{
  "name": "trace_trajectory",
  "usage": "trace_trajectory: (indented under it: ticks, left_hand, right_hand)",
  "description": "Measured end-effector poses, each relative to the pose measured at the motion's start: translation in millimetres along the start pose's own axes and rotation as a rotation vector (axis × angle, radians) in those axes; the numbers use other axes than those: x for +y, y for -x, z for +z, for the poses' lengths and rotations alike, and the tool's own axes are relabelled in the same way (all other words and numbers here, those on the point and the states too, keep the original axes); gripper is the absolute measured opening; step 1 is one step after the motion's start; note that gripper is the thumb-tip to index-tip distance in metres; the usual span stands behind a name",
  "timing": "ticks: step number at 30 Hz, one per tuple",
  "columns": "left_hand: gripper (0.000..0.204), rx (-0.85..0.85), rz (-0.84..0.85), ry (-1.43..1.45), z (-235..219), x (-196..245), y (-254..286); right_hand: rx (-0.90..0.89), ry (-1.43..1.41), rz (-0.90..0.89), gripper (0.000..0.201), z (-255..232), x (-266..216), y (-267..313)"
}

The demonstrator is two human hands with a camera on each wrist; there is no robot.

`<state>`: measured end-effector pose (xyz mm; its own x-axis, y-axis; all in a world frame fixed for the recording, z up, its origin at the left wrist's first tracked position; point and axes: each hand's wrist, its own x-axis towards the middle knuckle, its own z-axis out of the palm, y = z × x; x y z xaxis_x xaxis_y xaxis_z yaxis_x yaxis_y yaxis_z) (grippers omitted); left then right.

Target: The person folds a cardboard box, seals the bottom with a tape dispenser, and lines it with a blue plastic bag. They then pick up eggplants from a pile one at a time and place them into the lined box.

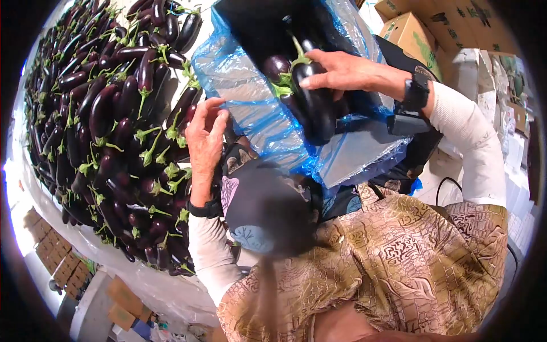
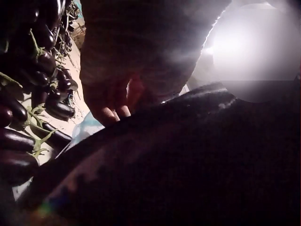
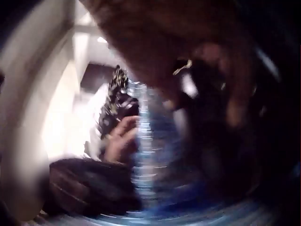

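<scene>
Inside a box lined with blue-tinted clear plastic [image 1: 250,122], my right hand [image 1: 347,71] grips a dark, glossy eggplant [image 1: 316,114] near its green stem end. Thumb and fingers lie around its upper part, and its round end points toward my body. Other eggplants [image 1: 276,66] lie beside and under it in the box. In the right wrist view the right hand [image 3: 155,52] is dark and blurred. My left hand [image 1: 204,139] is held between the box and a big eggplant pile [image 1: 108,137], its fingers loosely bent and nothing in them. The left wrist view shows its fingertips [image 2: 123,111] partly hidden by dark cloth.
The pile covers a wide, pale surface on the left, with plastic sheeting [image 1: 142,290] along its near edge. Cardboard boxes [image 1: 407,40] stand at the back right. More cartons [image 1: 57,251] are at the lower left. A person's capped head [image 1: 273,211] is below the lined box.
</scene>
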<state>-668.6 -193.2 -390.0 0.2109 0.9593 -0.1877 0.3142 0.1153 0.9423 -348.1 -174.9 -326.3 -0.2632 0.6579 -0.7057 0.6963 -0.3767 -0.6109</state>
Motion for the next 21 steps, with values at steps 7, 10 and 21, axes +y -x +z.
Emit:
trace_trajectory:
  ticks: [7,10,21]
  left_hand:
    - [0.021,0.041,-0.097,-0.084,-8,-43,17]
    - [0.022,0.047,-0.149,-0.080,-9,-61,25]
    - [0.023,0.152,-0.232,-0.181,5,-94,41]
  right_hand:
    - [-0.113,0.127,0.153,0.074,-6,1,-9]
    - [-0.046,0.343,0.116,0.080,-7,0,-14]
    - [0.041,0.548,-0.003,0.072,13,-21,-12]
